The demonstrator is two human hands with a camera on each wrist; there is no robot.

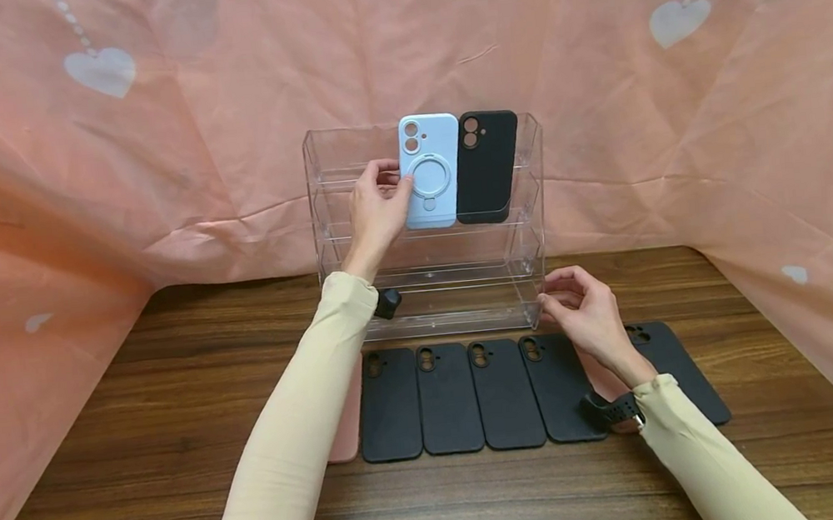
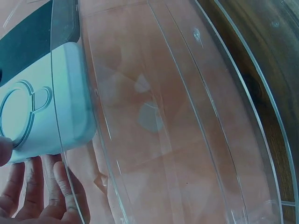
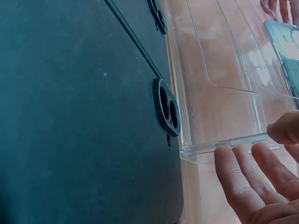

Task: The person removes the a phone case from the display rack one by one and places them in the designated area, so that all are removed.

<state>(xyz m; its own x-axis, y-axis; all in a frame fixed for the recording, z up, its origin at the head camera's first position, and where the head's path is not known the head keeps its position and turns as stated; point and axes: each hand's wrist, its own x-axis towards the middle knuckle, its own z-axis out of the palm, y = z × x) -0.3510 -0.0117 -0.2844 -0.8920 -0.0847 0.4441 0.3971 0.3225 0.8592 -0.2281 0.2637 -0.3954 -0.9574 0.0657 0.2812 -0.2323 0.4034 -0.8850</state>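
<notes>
A clear tiered display rack [image 1: 433, 324] stands on the table. My left hand [image 1: 376, 216] pinches the left edge of a light blue phone case [image 1: 445, 211] at an upper tier, thumb beside the ring on its back. Its lower end sits behind a clear front lip in the left wrist view. Directly to the right, a black phone case [image 1: 494, 170] leans upright in the same tier. Low down, my right hand [image 1: 590, 320] grips the rack's right side panel, with the thumb and fingers [image 3: 233, 175] on either side of its edge.
Several black phone cases [image 1: 449, 403] lie in a row before the rack, with a pink case [image 1: 347, 421] at the left. Another pink case is partly under the right wrist, beside a black case [image 1: 679, 373] at the right end. Pink curtain [image 1: 592, 50] surrounds the table.
</notes>
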